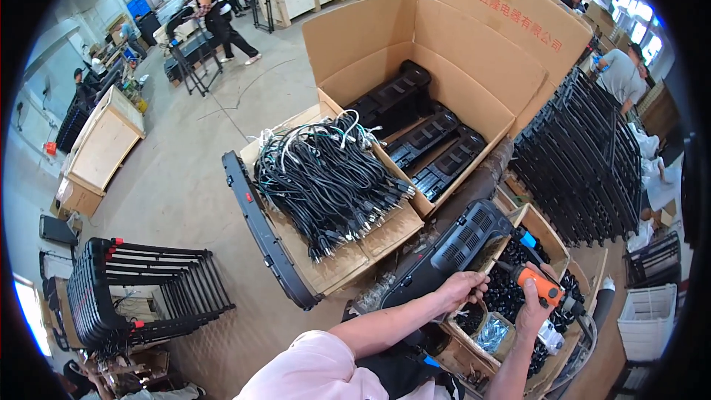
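Note:
My right hand (532,312) is wrapped round an orange and black power screwdriver (538,286), whose bit points up and to the left. Just left of the bit is my left hand (465,289), its fingers pinched together; whatever is between them is too small to make out. Beyond my left hand lies a long black plastic housing (468,240) with vent slots, close to my knuckles. Below both hands stands a wooden parts bin (557,235) with many small black parts (503,289). One section of it holds a clear bag of small silvery pieces (492,335).
A bundle of black power cords (333,174) lies on cardboard ahead. Behind it, an open carton (363,37) holds several black housings (437,141). Black metal frames are stacked at right (581,155) and left (141,289). Other people (215,15) stand farther off.

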Demonstrator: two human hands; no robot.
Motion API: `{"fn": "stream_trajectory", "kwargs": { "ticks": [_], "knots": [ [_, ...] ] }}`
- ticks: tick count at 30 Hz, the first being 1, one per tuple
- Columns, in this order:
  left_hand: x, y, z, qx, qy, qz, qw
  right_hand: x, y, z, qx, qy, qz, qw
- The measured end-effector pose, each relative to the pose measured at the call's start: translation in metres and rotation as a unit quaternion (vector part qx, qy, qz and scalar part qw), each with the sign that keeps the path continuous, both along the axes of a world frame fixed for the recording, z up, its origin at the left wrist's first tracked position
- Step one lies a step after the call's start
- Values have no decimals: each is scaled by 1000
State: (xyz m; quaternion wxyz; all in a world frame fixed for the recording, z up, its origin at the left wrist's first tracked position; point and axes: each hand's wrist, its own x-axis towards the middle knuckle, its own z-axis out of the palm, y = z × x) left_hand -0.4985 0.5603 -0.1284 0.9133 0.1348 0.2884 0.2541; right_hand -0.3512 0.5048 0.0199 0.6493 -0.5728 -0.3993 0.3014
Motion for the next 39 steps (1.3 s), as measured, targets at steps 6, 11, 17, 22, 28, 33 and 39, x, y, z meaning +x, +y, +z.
{"fn": "stream_trajectory", "kwargs": {
  "ticks": [6, 11, 17, 22, 28, 33, 39],
  "knots": [
    [0, 12, -5, -104, -63, 81, 989, -15, 8, 2, -32, 6, 3, 999],
    [0, 24, 1, -162, -116, 121, 972, -17, 12, 0, -45, 19, 18, 999],
    [-1, 31, 5, -185, -119, 155, 963, -19, 13, -6, -55, 24, 13, 998],
    [-3, 35, 3, -150, -137, 149, 968, -18, 18, -11, -59, 31, 15, 998],
    [0, 41, 5, -126, -159, 141, 969, -13, 27, -7, -57, 38, 11, 998],
    [4, 39, 5, -144, -179, 170, 958, -22, 49, -10, -76, 39, 11, 996],
    [-1, 26, 17, -114, -71, 146, 980, -18, 103, -28, -43, 3, 35, 998]
  ]
}}
